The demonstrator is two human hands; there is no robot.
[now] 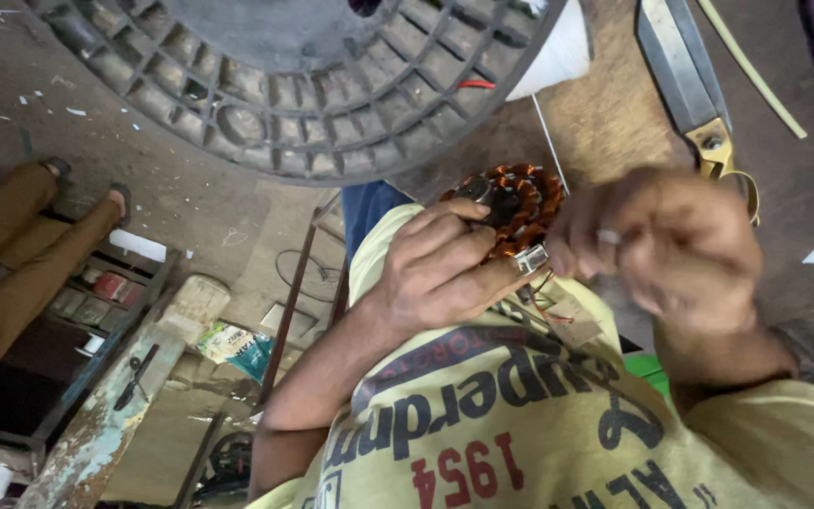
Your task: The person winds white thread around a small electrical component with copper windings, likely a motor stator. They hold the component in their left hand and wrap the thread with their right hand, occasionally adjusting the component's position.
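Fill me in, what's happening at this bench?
A person holds a copper-wound motor stator against their chest with both hands. The left hand cups it from below; the right hand, blurred, pinches at its edge. Large scissors lie on the bench beyond, next to a round black ribbed plastic cover.

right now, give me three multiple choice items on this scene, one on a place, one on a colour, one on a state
1. Where do the scissors lie?
A. upper right, on the brown surface
B. on the floor at lower left
C. inside the round grille

2. What colour is the wire on the wound coil?
A. green
B. copper orange
C. white

3. How do the hands stand to the coil?
A. both away from it
B. only one touches it
C. left hand grips it, right hand closes at its edge

Answers: 1 A, the blades lie above the right hand. 2 B, the windings glow orange between the hands. 3 C, fingers of both meet at the coil; the right hand is blurred.
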